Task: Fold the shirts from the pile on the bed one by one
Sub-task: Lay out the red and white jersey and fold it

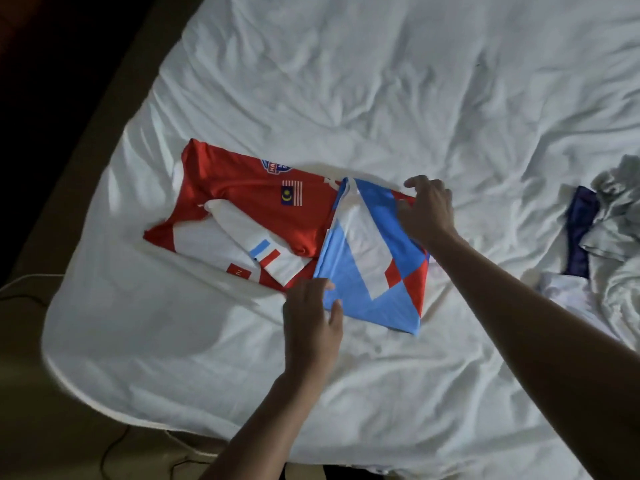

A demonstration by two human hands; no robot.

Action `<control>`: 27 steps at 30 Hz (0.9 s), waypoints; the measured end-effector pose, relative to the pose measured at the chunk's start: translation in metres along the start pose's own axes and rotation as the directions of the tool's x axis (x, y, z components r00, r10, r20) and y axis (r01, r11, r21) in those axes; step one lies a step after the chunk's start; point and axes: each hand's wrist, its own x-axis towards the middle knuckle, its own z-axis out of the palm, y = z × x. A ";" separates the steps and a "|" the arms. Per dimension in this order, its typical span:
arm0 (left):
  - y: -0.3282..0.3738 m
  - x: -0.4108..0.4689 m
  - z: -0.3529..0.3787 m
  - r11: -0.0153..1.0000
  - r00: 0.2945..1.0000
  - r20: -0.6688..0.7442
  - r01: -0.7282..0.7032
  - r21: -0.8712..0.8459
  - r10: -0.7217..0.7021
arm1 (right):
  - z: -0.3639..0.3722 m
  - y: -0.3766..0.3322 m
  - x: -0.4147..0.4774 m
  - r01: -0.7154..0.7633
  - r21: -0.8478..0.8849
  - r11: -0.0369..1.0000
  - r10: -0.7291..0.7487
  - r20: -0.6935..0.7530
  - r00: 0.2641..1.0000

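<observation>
Red/white shirt w/ flag patch, folded blue-white-red geometric hem; white sheet; grey/navy pile.

Bedroom, domestic. We list: one bed under a rumpled white sheet, rounded at the mattress corner; one red jersey laid out on it, half folded; one loose pile of clothes at the sheet's right side; thin cables trailing over the brown surface beside the bed; dim light throughout.
</observation>
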 end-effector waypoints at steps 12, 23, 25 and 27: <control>0.067 -0.031 0.099 0.906 0.884 0.446 -0.297 0.302 0.141 | -0.019 0.059 0.007 -0.213 0.321 0.923 0.203 0.065 0.977; 0.087 0.002 -0.036 0.949 0.967 0.099 0.250 -0.192 -0.235 | -0.060 -0.036 0.018 -0.046 0.641 0.766 -0.082 0.170 0.982; 0.076 0.012 -0.065 0.929 0.953 0.035 0.300 -0.219 -0.300 | -0.058 -0.074 0.019 -0.010 0.644 0.765 -0.146 0.188 0.971; 0.059 0.024 -0.091 0.910 0.932 -0.035 0.343 -0.232 -0.361 | -0.048 -0.112 0.020 0.017 0.633 0.774 -0.189 0.205 0.960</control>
